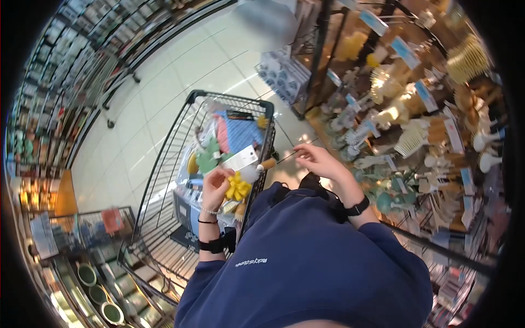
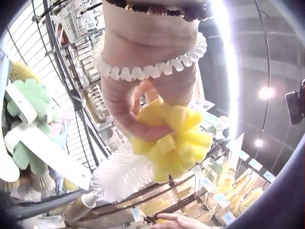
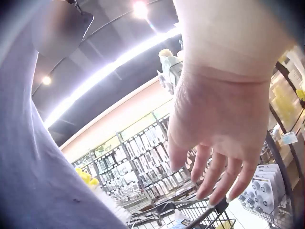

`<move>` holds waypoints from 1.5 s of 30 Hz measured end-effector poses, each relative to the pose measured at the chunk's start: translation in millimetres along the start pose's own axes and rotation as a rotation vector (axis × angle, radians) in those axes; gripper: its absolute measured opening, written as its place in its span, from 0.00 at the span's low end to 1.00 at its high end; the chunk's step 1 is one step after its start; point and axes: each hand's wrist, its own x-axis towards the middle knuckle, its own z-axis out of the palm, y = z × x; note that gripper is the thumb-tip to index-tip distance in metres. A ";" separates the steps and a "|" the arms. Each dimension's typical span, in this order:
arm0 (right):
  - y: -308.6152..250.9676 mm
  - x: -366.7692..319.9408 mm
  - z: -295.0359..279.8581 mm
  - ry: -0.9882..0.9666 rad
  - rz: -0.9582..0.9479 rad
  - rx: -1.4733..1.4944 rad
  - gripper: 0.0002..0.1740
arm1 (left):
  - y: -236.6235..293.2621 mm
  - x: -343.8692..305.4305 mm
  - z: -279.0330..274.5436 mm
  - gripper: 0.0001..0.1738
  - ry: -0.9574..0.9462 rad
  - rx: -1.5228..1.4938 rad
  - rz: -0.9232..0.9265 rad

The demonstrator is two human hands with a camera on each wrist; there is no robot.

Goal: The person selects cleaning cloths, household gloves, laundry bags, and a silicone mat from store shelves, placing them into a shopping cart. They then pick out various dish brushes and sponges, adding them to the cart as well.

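Note:
A bottle brush is stretched across the cart's near side, with a yellow flower-shaped sponge tip (image 1: 238,187), white bristles (image 2: 125,171) and a wooden handle (image 1: 268,164). My left hand (image 1: 216,186) pinches the sponge between thumb and fingers. From the handle's end a thin dark cord (image 1: 285,158) runs taut to the fingertips of my right hand (image 1: 321,162), which pinch it. In the right wrist view the right hand (image 3: 221,129) shows its fingers pointing down; the cord is hidden there. A white tag (image 1: 240,159) lies beside the bristles.
The black wire shopping cart (image 1: 174,128) holds a green leaf-shaped item (image 1: 208,157), a blue patterned cloth (image 1: 240,133) and several packages. Close on the right stands a rack of brushes (image 1: 413,136). Shelves line the left, beyond the pale tiled floor (image 1: 158,87).

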 end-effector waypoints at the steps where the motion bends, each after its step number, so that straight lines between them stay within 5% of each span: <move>1: 5.9 -4.7 -4.9 -0.015 0.040 -0.014 0.19 | 4.0 -3.5 -1.6 0.04 -0.032 -0.025 0.019; 6: 25.4 -16.8 -14.1 0.012 0.130 -0.135 0.20 | 43.0 -23.9 -29.6 0.10 0.068 -0.044 0.139; 8: 35.5 -20.9 -18.1 0.019 0.085 -0.194 0.21 | 46.3 -33.0 -37.8 0.12 0.249 -0.020 0.327; 9: 24.7 -22.7 -21.5 -0.014 0.087 -0.171 0.21 | 14.1 -36.0 -85.6 0.13 0.380 0.163 0.196; 12: 28.2 -28.5 -27.2 0.028 0.123 -0.287 0.23 | 48.1 -21.0 -71.1 0.09 0.251 0.054 0.425; 14: 29.6 -34.9 -34.7 0.053 0.202 -0.206 0.24 | 45.0 -13.8 -76.4 0.11 0.313 0.130 0.294; 18: 57.9 -59.3 -57.7 0.426 0.076 -0.390 0.23 | -28.4 8.5 -128.7 0.18 0.454 0.653 0.126; 19: 60.1 -68.2 -67.0 0.564 0.035 -0.434 0.22 | -23.4 6.4 -110.6 0.19 0.453 1.196 0.116; 23: 59.2 -106.3 -123.3 1.506 -0.001 -0.582 0.33 | -41.3 14.9 -60.1 0.21 0.236 1.135 0.075; 25: 47.7 -128.6 -156.7 1.774 0.249 -0.526 0.39 | -43.3 18.1 -26.8 0.20 0.223 1.094 0.155; 26: 58.4 -139.0 -178.9 1.856 0.214 -0.509 0.44 | -45.6 20.7 -17.9 0.20 0.189 1.073 0.163; 28: 72.9 -148.6 -228.5 1.870 0.133 -0.614 0.48 | -41.7 24.0 7.4 0.20 0.115 0.970 0.204; 31: 80.2 -144.0 -274.2 1.781 0.024 -0.250 0.45 | -35.5 22.1 34.8 0.19 0.050 0.946 0.254; 33: 64.9 -138.4 -284.9 1.720 0.419 -0.465 0.36 | -31.2 20.8 44.9 0.19 0.038 0.942 0.268; 34: 64.4 -137.7 -286.8 1.727 0.408 -0.466 0.36 | -30.8 21.8 44.7 0.19 0.041 0.937 0.279; 36: 75.2 -133.5 -285.5 1.703 0.076 -0.033 0.32 | -31.5 20.5 40.9 0.19 0.041 0.892 0.241; 37: 81.8 -129.2 -285.9 1.733 -0.021 -0.070 0.28 | -32.1 19.9 37.6 0.19 0.049 0.883 0.225; 42: 62.7 -130.3 -230.1 1.468 -0.019 0.624 0.12 | -39.3 15.3 23.6 0.19 0.074 0.875 0.241; 45: 43.6 -138.6 -185.8 1.240 -0.351 0.598 0.07 | -33.7 9.4 32.4 0.20 0.066 0.826 0.055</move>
